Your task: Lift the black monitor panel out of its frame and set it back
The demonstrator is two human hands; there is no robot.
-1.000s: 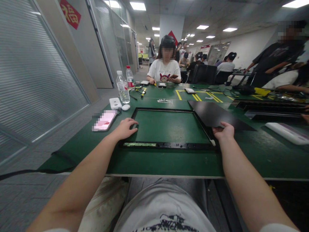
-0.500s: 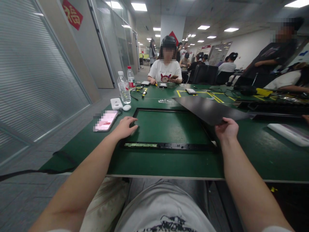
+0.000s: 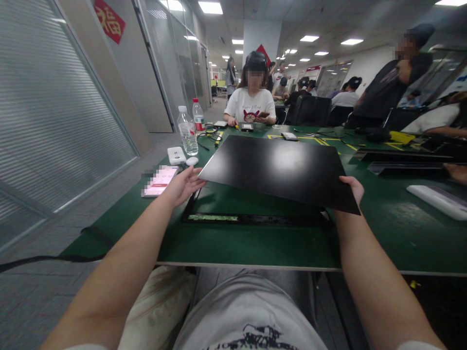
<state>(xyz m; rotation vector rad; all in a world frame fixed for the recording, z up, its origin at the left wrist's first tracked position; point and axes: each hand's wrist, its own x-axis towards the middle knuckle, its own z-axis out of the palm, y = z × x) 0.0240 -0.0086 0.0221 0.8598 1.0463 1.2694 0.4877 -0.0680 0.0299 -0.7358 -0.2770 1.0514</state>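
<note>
A thin, glossy black panel [image 3: 277, 167] is held up, tilted, over a black rectangular frame [image 3: 251, 220]. My right hand [image 3: 353, 190] grips the panel's right edge, the thumb on top and the other fingers hidden beneath. My left hand [image 3: 186, 185] has its fingers stretched out at the panel's left corner; whether they touch it I cannot tell. The frame lies flat on the green table [image 3: 255, 250], its far side mostly covered by the panel. A green strip [image 3: 213, 218] shows along the frame's near bar.
Left of the frame lie a phone [image 3: 160, 181], a white device [image 3: 176, 155] and a water bottle [image 3: 188, 133]. A white long object [image 3: 436, 201] rests at right, near dark channel pieces [image 3: 401, 168]. Across the table sits a person [image 3: 250, 104].
The panel has swung left and levelled out over the frame, its left corner now at my left hand. My left fingers have straightened, palm turned up. The standing person at right has shifted.
</note>
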